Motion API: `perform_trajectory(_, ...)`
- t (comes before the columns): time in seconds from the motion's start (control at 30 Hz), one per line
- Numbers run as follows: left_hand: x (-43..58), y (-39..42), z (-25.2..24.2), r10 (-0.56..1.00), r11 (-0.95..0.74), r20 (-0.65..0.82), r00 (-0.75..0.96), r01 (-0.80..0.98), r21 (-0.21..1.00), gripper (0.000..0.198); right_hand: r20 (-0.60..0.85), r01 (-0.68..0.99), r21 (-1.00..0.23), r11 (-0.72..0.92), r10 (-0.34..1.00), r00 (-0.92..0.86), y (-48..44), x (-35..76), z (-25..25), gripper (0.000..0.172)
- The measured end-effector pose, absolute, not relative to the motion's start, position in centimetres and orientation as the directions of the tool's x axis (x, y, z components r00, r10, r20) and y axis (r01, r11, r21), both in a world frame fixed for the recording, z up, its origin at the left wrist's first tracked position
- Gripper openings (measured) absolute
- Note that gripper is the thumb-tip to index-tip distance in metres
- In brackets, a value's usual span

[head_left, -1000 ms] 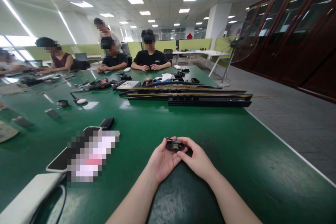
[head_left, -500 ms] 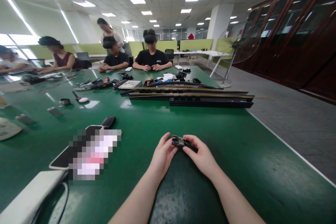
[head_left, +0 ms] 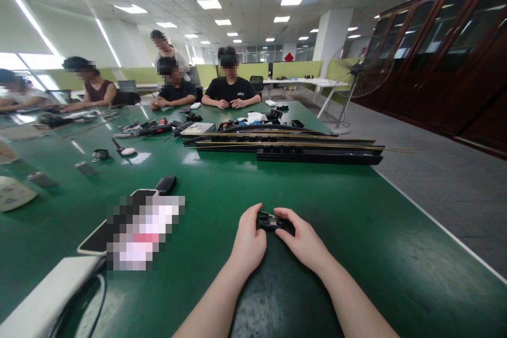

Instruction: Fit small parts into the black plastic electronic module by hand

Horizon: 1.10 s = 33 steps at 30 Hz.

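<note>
Both my hands meet over the green table (head_left: 356, 232) just in front of me. Between them is a small black part (head_left: 270, 220) with a bit of metal on top. My left hand (head_left: 249, 240) is turned back-up, its fingers curled round the part's left end. My right hand (head_left: 303, 240) pinches the right end with thumb and fingers. Whether the part rests on the table or is lifted just off it, I cannot tell.
A phone (head_left: 119, 222) and a small black case (head_left: 165, 185) lie to the left, a white device with a cable (head_left: 43, 296) at the near left. Long black rails (head_left: 285, 145) cross the table's middle, tools beyond. Several people sit at the far end.
My left hand has turned from palm-up to back-up and closed over the part's left end. Both hands and the part have sunk slightly toward the table.
</note>
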State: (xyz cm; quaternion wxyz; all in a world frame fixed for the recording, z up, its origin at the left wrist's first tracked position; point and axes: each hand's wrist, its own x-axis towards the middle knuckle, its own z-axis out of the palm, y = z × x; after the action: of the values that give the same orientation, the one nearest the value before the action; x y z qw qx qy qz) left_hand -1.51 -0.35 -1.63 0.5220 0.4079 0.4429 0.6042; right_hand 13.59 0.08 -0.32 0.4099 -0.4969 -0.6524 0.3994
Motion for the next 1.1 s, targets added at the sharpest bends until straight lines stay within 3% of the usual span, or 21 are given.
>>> perform_trajectory(0.33,-1.41,-0.44,-1.49,0.994,-0.082,0.067,-0.089,-0.182,0.98,0.047,0.174,0.411,-0.885,0.22,0.974,-0.146,-0.1,13.51,-0.17,0.041)
perform_trajectory(0.6,-1.5,-0.49,-1.53,0.979,-0.165,0.173,-0.111,0.074,0.983,0.039,0.2,0.505,-0.836,0.215,0.976,-0.085,0.06,13.6,-0.1,0.03)
perform_trajectory(0.73,-1.42,-0.58,-1.59,0.965,-0.192,0.254,-0.07,0.469,0.862,0.029,0.183,0.55,-0.808,0.21,0.978,-0.106,0.04,13.66,-0.13,0.031)
perform_trajectory(0.8,-1.39,-0.59,-1.53,0.961,-0.206,0.274,-0.029,0.584,0.785,0.023,0.178,0.57,-0.794,0.211,0.978,-0.113,0.02,13.64,-0.07,0.032)
perform_trajectory(0.97,-1.43,-0.56,-1.46,0.959,-0.216,0.283,0.007,0.667,0.713,0.013,0.165,0.587,-0.784,0.201,0.98,-0.114,0.02,13.59,0.14,0.031)
perform_trajectory(1.1,-1.52,-0.46,-2.07,0.945,-0.255,0.324,0.031,0.69,0.677,0.032,0.165,0.578,-0.79,0.205,0.979,-0.121,0.07,13.68,0.06,0.031)
